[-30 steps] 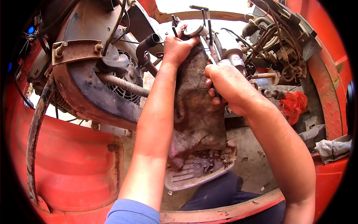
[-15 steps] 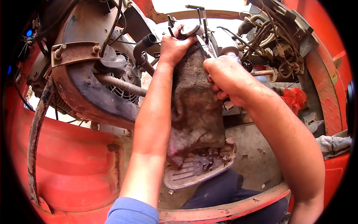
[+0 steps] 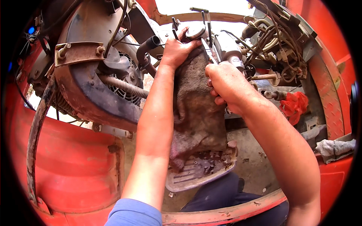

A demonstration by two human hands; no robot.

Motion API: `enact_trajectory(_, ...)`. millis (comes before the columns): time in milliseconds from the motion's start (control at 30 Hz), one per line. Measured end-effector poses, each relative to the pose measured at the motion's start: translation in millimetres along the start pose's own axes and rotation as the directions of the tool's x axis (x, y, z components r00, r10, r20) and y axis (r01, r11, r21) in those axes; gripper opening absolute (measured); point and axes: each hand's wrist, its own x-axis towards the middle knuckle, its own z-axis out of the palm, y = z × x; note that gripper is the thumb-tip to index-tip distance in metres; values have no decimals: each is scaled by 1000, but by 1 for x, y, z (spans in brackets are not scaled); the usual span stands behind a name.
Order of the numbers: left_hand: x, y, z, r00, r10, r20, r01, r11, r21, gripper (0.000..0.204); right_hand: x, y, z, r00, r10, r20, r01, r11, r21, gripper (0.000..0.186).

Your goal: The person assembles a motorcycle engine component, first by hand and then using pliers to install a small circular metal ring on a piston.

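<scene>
A round, dull metal piston (image 3: 196,31) stands among several upright studs (image 3: 203,17) at the top of the engine. My left hand (image 3: 177,52) is closed on its near left side, thumb and fingers gripping it. In my right hand (image 3: 228,81) is a pair of pliers (image 3: 208,51), its slim metal jaws reaching up to the piston's right side. My fingers wrap its handles, which are mostly hidden. Below both hands hangs a dirty brown cloth (image 3: 198,98), draped over the engine and down onto a shallow plastic tray (image 3: 179,185).
Small dark parts lie in the tray. A black curved frame (image 3: 94,94) and a cooling fan (image 3: 130,75) stand on the left. Bundled wires (image 3: 267,35), a red plastic bag (image 3: 294,105) and a grey rag (image 3: 335,148) are on the right. A red rail (image 3: 230,214) crosses in front.
The piston and the pliers' jaws sit slightly further right in view. My right forearm has shifted a little left and downward. Both hands keep their holds.
</scene>
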Motion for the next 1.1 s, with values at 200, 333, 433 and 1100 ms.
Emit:
enact_trajectory(200,-1,6,-1,1000,-30,1,30,998,-58,73,3,0,-3,1000,15,12,-15,1000,-27,12)
enact_trajectory(333,-4,18,3,1000,-15,-10,14,996,-88,68,-2,-5,-4,999,40,0,-40,999,-17,12)
enact_trajectory(433,-6,23,5,998,-16,-54,16,1000,12,67,0,-3,-6,999,27,22,-26,999,-27,14)
enact_trajectory(1100,-3,19,7,991,3,-130,21,984,178,72,-8,17,-11,987,-105,120,62,946,318,29)
